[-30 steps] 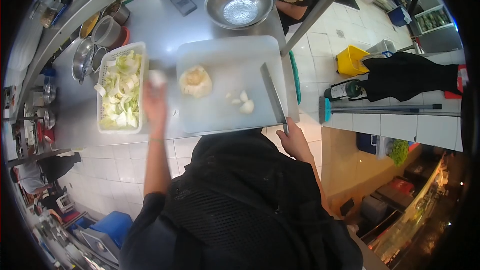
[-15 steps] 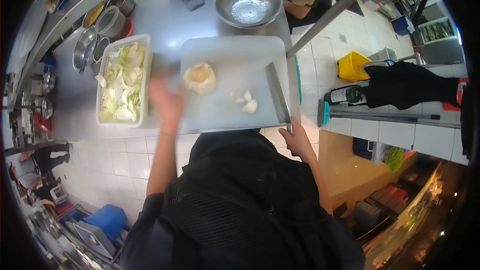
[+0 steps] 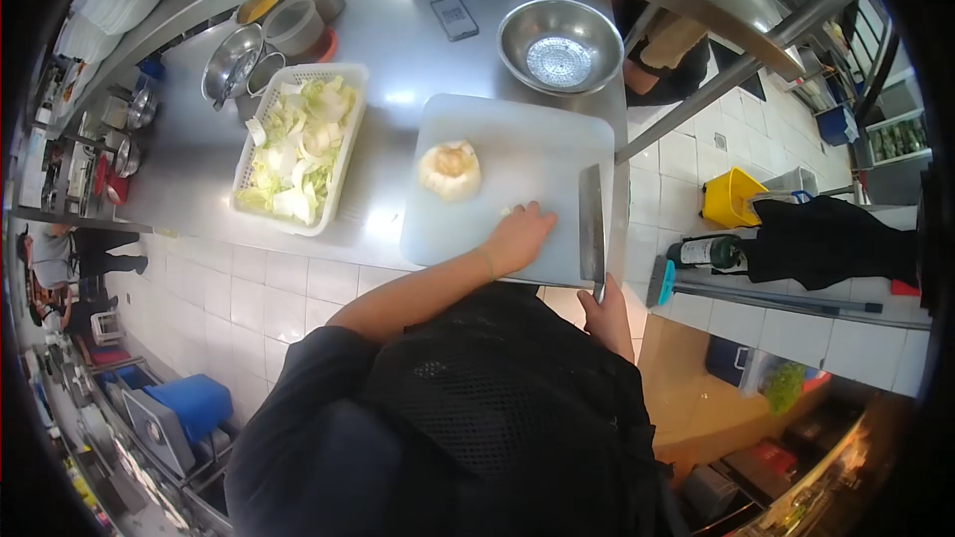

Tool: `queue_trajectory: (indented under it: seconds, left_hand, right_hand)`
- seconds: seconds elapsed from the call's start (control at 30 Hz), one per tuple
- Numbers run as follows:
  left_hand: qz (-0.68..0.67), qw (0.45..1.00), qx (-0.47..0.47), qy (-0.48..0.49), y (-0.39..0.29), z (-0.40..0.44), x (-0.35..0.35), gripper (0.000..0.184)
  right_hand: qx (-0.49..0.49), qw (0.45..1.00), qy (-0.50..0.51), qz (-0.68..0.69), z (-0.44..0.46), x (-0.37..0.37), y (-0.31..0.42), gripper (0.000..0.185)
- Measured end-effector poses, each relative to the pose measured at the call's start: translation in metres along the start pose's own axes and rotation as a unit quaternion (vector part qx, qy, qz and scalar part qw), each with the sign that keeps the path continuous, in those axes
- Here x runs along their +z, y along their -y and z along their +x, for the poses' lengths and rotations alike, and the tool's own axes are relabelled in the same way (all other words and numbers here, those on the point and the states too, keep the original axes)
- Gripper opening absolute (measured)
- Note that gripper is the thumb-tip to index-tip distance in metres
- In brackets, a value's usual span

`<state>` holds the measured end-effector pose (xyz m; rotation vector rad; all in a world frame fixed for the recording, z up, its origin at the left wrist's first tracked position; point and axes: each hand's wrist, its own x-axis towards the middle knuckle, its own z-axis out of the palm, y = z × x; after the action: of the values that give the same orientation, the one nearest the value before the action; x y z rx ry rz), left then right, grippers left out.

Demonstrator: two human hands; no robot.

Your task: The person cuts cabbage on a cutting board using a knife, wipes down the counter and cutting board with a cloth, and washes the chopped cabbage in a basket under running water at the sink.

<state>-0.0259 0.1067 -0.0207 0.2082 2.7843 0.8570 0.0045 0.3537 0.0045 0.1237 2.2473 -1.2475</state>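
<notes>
My right hand [image 3: 609, 318] grips the handle of a wide-bladed kitchen knife [image 3: 591, 224], which lies along the right side of the white cutting board [image 3: 507, 129]. Bent over small pale cabbage pieces [image 3: 507, 210] at the board's middle, my left hand [image 3: 521, 236] has its fingers closed around them and hides most of them. A round, pale, hollowed chunk of cabbage [image 3: 450, 172] sits on the board's left part, apart from both hands. Left of the board stands a white basket [image 3: 355, 119] full of cut cabbage leaves [image 3: 303, 144].
A steel bowl [image 3: 560, 45] and a phone [image 3: 455, 18] are on the steel table [image 3: 398, 55] behind the board. Bowls and a plastic tub [image 3: 292, 28] stand at back left. A shelf post [image 3: 736, 75] slants at right; another person's arm [image 3: 642, 77] is beyond.
My left hand has moved right, from beside the basket onto the small cabbage pieces. The view has shifted, so the table appears farther right. My right hand still holds the knife.
</notes>
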Motion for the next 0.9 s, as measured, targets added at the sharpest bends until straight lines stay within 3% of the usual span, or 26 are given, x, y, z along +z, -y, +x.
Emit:
queue_trajectory:
  seconds: [0.07,0.1,0.17,0.23,0.27,0.3,0.33,0.37,0.4,0.47,0.5,0.53,0.6,0.67,0.7,0.73,0.8,0.87,0.9]
  left_hand:
    - [0.012,1.0,-0.001,-0.017,0.001,-0.001,-0.003,0.028]
    - [-0.024,1.0,-0.005,-0.016,0.005,-0.002,-0.006,0.03]
    - [-0.05,0.998,-0.019,-0.023,0.024,-0.009,-0.026,0.032]
    - [-0.172,0.958,-0.026,-0.227,0.057,-0.021,-0.065,0.036]
    - [-0.106,0.937,-0.037,-0.331,0.089,-0.03,-0.085,0.039]
    - [-0.119,0.93,-0.12,-0.327,0.08,-0.057,-0.145,0.039]
    - [-0.075,0.89,-0.098,-0.438,0.114,-0.07,-0.163,0.037]
    - [-0.002,0.871,-0.182,-0.455,0.118,-0.088,-0.195,0.035]
    - [0.03,0.85,-0.155,-0.503,0.165,-0.106,-0.206,0.035]
    - [0.136,0.835,-0.232,-0.48,0.216,-0.139,-0.224,0.035]
    - [0.171,0.832,-0.302,-0.433,0.235,-0.152,-0.223,0.037]
    - [0.166,0.834,-0.301,-0.432,0.232,-0.155,-0.217,0.037]
    - [0.297,0.77,-0.39,-0.408,0.222,-0.165,-0.209,0.042]
    - [0.3,0.767,-0.385,-0.416,0.211,-0.161,-0.201,0.046]
    - [0.229,0.794,-0.314,-0.467,0.209,-0.157,-0.192,0.046]
    - [0.155,0.809,-0.239,-0.514,0.206,-0.152,-0.184,0.046]
    - [-0.066,0.858,-0.152,-0.486,0.186,-0.126,-0.157,0.046]
    - [-0.087,0.94,-0.1,-0.315,0.16,-0.097,-0.133,0.055]
    - [-0.022,0.963,-0.081,-0.257,0.132,-0.083,-0.128,0.064]
  right_hand:
    - [-0.23,0.967,-0.072,-0.08,0.017,0.005,-0.033,0.039]
    - [-0.239,0.966,-0.067,-0.076,0.012,0.004,-0.024,0.039]
    - [-0.133,0.99,-0.017,-0.034,-0.002,-0.002,0.01,0.039]
    - [-0.089,0.995,0.003,-0.035,-0.003,-0.003,0.024,0.039]
    - [-0.07,0.997,-0.001,-0.032,-0.004,-0.003,0.019,0.039]
    - [-0.051,0.998,-0.005,-0.03,-0.005,-0.003,0.014,0.04]
    - [-0.043,0.998,-0.016,-0.033,-0.005,-0.003,0.011,0.04]
    - [-0.051,0.997,-0.023,-0.059,-0.004,-0.002,0.009,0.04]
    - [-0.06,0.994,-0.028,-0.085,-0.003,-0.002,0.007,0.039]
    - [-0.08,0.991,-0.039,-0.096,-0.006,-0.003,0.015,0.038]
    - [-0.036,0.996,-0.009,-0.079,-0.013,-0.005,0.035,0.038]
    - [0.007,0.998,0.02,-0.061,-0.017,-0.008,0.045,0.037]
    - [-0.009,0.996,0.021,-0.082,-0.017,-0.01,0.037,0.034]
    - [-0.182,0.974,0.069,-0.117,-0.021,-0.012,0.034,0.031]
    - [-0.148,0.973,0.145,-0.102,-0.022,-0.014,0.047,0.027]
    - [-0.147,0.972,0.148,-0.106,-0.018,-0.012,0.044,0.027]
    - [-0.178,0.948,0.227,-0.135,-0.004,-0.004,0.032,0.025]
    - [-0.224,0.942,0.213,-0.13,0.0,-0.001,0.033,0.023]
    - [-0.114,0.977,0.159,-0.082,-0.002,-0.002,0.036,0.024]
